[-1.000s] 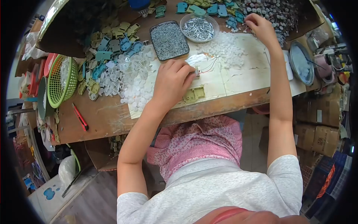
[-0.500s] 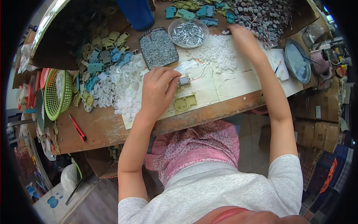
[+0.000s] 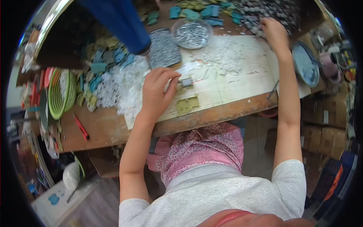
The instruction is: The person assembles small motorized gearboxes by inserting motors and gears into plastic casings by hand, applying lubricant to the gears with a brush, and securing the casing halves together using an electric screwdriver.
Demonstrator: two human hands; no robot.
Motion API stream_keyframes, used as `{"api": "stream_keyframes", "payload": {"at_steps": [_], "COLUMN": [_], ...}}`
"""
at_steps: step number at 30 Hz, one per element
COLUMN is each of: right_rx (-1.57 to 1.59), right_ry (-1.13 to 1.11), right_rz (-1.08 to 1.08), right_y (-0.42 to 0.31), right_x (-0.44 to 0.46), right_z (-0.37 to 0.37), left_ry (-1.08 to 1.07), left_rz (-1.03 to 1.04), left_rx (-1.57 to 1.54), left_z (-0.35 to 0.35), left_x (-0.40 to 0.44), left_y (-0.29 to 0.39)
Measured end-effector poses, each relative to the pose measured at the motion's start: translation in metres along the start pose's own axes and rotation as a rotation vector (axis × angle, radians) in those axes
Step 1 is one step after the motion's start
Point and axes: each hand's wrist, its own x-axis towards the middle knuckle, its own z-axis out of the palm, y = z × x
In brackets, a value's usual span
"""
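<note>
A wooden tabletop, partly covered by pale paper, fills the upper view. A dark tray holds tiny gray metal pieces; a clear round tub holds silver pins. At the left, a green basket contains whitish plastic; at the right, a round bowl contains something pale. The left hand has thumb and forefinger close together at a beige housing with a gray block inside, lying on the paper; whether they grip it is unclear. Compared with the previous frame, the right hand is farther right, at a dark heap of parts, fingers curled, contents hidden. A blurred blue object, cut off above, now reaches lower, and the housing's wires are hard to make out.
</note>
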Motion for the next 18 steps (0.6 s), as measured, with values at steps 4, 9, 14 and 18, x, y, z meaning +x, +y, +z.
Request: {"api": "stream_keyframes", "payload": {"at_steps": [4,9,14,18], "right_rx": [0.221,0.328,0.283,0.29], "right_ry": [0.097,0.083,0.139,0.149], "right_rz": [0.102,0.245,0.259,0.315], "right_y": [0.007,0.088,0.073,0.079], "right_x": [-0.008,0.01,0.033,0.041], "right_z": [-0.029,0.031,0.042,0.044], "left_ry": [0.122,0.222,0.322,0.374], "left_rz": [0.099,0.227,0.206,0.199], "left_rx": [-0.114,-0.132,-0.016,-0.045], "left_z": [0.015,0.043,0.048,0.05], "left_x": [-0.005,0.004,-0.003,0.001], "left_y": [-0.015,-0.027,-0.035,-0.027]}}
